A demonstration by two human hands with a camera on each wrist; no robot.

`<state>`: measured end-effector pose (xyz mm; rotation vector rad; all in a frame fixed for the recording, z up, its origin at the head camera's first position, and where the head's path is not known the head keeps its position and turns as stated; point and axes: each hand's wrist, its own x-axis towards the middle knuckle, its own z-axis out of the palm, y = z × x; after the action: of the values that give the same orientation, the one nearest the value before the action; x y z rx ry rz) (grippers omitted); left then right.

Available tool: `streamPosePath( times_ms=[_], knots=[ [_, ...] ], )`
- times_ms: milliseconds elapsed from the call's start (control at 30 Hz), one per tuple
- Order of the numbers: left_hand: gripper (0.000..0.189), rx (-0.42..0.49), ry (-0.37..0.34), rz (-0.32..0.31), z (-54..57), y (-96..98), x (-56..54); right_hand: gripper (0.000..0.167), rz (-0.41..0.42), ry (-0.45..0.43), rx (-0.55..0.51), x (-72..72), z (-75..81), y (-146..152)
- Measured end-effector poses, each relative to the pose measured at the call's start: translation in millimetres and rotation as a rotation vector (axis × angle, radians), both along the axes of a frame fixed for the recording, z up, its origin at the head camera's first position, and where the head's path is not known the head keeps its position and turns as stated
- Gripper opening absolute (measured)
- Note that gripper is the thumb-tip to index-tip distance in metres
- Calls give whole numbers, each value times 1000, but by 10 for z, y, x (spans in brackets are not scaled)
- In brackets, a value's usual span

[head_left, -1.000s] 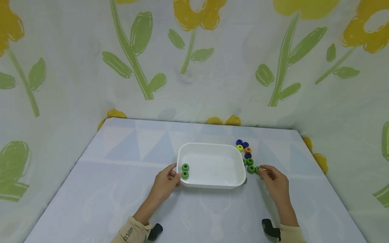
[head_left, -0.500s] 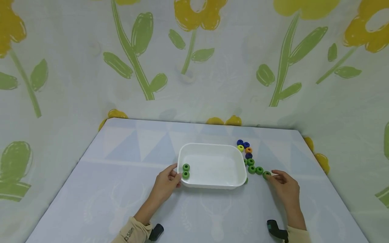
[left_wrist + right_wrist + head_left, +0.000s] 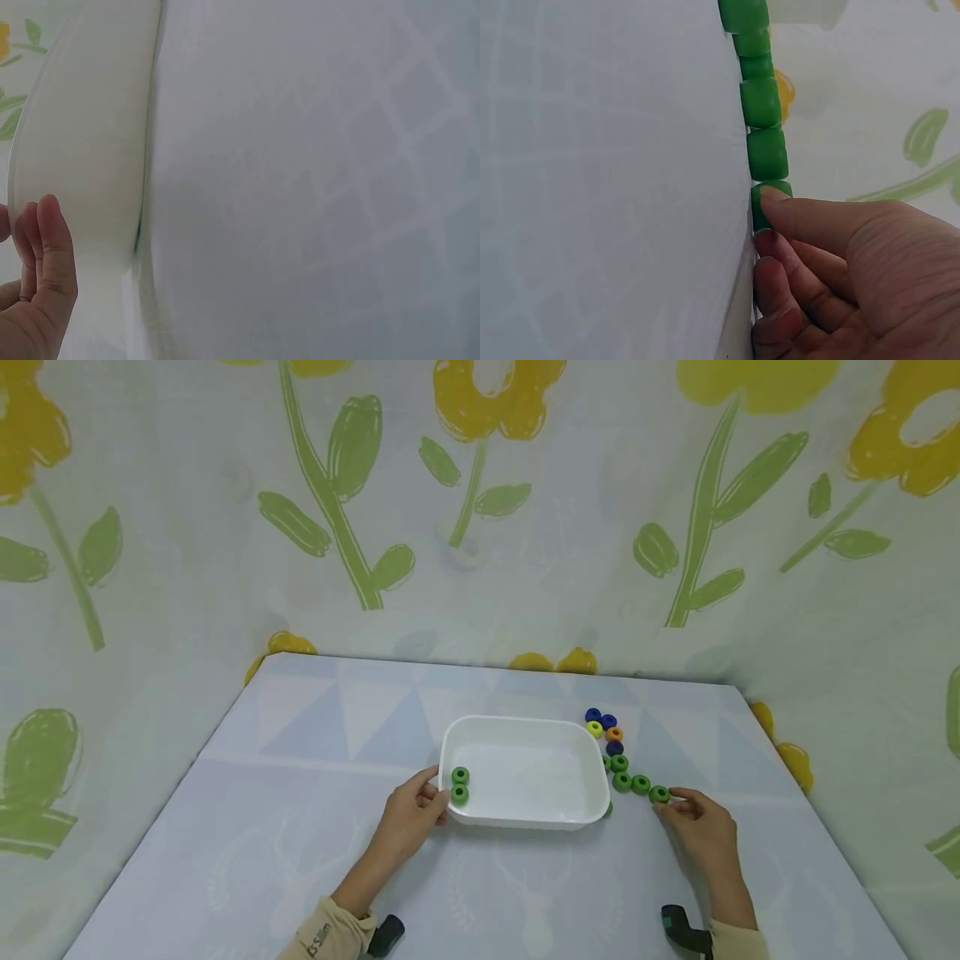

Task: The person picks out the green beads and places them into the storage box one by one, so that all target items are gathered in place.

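Note:
My left hand [image 3: 411, 810] grips the left end of a white plastic tray [image 3: 528, 818], fingers against its outer wall. In the left wrist view, the fingers [image 3: 54, 255] lie along that wall [image 3: 90, 150]. Inside the tray, by its left wall, two green beads sit one behind the other. To the right, my right hand [image 3: 703, 827] pinches a green bead [image 3: 659, 794] resting on the table, at the end of a row of green beads [image 3: 622, 782]. The right wrist view has the thumb [image 3: 810, 217] on this bead [image 3: 763, 202]; the fingertips are close to the tabletop.
Beyond the tray's right end lie two blue beads [image 3: 593, 716], a yellow bead [image 3: 594, 729], an orange bead [image 3: 614, 734] and a dark blue bead [image 3: 615, 748]. One green bead [image 3: 608, 809] is partly hidden by the tray's front right corner. Flower-printed cloth [image 3: 525, 593] surrounds the table.
The right hand has moved right and slightly toward me, bringing a green bead to the row's right end; its fingers shifted a little on it. The left hand keeps holding the tray.

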<state>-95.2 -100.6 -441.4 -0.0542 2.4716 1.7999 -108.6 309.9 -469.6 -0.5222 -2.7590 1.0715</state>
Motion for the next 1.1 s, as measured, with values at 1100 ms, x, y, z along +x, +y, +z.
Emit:
streamPosePath(
  times_ms=[1100],
  knots=[
    [49, 10, 5, 3, -27, -10, -1, 49, 46, -8, 29, -11, 208, -170]
  ],
)
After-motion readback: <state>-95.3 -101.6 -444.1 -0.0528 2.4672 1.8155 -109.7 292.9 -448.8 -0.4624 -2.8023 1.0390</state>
